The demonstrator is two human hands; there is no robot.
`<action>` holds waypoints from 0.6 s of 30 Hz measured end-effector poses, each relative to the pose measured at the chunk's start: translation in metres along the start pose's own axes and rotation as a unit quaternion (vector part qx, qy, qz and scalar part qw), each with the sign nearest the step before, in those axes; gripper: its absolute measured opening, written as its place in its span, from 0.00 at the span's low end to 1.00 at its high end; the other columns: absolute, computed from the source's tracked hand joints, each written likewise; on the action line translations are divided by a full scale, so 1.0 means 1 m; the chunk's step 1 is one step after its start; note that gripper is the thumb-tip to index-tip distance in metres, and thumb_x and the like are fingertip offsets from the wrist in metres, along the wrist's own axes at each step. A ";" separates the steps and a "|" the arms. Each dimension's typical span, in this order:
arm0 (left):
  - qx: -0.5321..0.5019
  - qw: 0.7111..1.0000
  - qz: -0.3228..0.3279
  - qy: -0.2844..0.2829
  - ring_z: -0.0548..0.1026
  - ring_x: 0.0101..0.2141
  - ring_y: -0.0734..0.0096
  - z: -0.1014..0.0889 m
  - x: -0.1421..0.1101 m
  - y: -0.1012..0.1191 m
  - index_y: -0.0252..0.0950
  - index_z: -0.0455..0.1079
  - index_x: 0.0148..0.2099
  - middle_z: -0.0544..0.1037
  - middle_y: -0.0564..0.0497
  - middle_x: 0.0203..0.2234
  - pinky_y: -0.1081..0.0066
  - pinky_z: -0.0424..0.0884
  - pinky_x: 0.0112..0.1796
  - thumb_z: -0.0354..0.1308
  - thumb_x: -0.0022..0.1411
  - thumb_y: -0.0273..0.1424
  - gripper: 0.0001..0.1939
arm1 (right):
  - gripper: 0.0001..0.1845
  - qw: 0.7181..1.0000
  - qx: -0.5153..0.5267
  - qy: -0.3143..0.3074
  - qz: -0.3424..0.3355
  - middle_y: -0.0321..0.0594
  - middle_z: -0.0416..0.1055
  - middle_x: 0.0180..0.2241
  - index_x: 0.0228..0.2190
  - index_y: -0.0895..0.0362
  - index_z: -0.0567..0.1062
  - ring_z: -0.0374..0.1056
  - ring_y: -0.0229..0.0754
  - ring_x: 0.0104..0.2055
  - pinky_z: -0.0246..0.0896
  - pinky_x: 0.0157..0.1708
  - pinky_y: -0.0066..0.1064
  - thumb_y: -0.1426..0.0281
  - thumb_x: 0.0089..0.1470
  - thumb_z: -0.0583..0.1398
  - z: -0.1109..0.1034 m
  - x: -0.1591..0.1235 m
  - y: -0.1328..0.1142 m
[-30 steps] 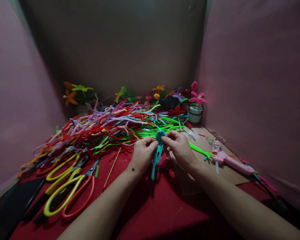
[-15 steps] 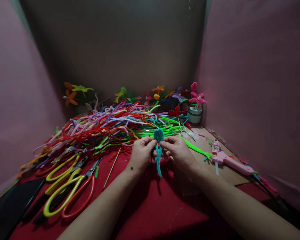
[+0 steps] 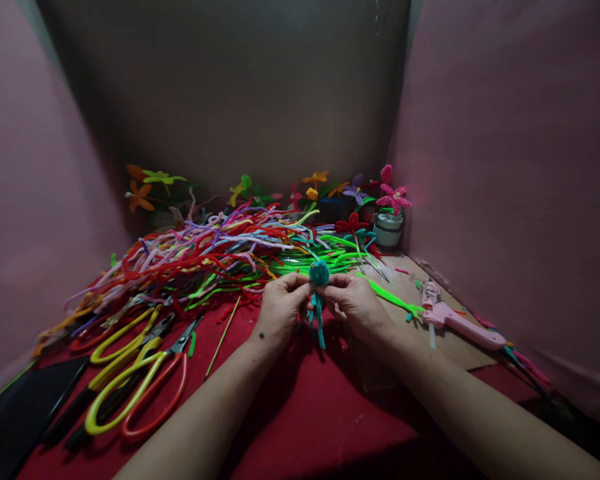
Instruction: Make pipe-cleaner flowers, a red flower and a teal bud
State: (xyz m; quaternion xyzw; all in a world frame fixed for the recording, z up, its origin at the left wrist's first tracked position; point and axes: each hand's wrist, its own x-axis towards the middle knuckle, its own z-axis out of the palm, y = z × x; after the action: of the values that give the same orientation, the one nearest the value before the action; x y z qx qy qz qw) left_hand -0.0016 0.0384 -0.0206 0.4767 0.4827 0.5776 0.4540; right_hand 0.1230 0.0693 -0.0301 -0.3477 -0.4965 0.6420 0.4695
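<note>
Between my two hands is a teal pipe-cleaner piece (image 3: 319,272), a rounded fuzzy head with loose ends dangling below. My left hand (image 3: 285,303) pinches it from the left with thumb and forefinger. From the right, the thumb and fingers of my right hand (image 3: 353,301) close on it too, just under the rounded head. The hands nearly meet above the red table cover (image 3: 300,413). Some of the fingers behind the piece are hidden.
A large heap of coloured pipe cleaners (image 3: 215,243) lies ahead. Scissors (image 3: 153,373) and a black object (image 3: 30,407) are at left. A pink glue gun (image 3: 467,327) rests on a board (image 3: 460,350) at right, near a green pipe-cleaner stem (image 3: 390,293). Pipe-cleaner flowers (image 3: 394,198) stand behind.
The teal head has tilted and now looks rounder and a little lower. Its dangling ends have spread apart. Both hands stay in nearly the same place.
</note>
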 end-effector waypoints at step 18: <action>-0.050 0.991 -0.079 -0.091 0.65 0.14 0.79 -0.009 0.010 -0.004 0.32 0.67 0.30 0.69 0.57 0.15 0.78 0.61 0.15 0.67 0.42 0.33 0.15 | 0.06 0.999 -0.029 -0.010 -0.013 0.29 0.60 0.13 0.19 0.60 0.73 0.47 0.28 0.14 0.40 0.16 0.25 0.71 0.34 0.63 -0.009 0.003 0.004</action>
State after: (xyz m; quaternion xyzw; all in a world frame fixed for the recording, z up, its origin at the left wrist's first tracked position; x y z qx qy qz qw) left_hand -0.0113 0.0473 -0.0238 0.4640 0.4466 0.5175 0.5634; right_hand 0.1290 0.0742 -0.0366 -0.3483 -0.5240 0.6243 0.4629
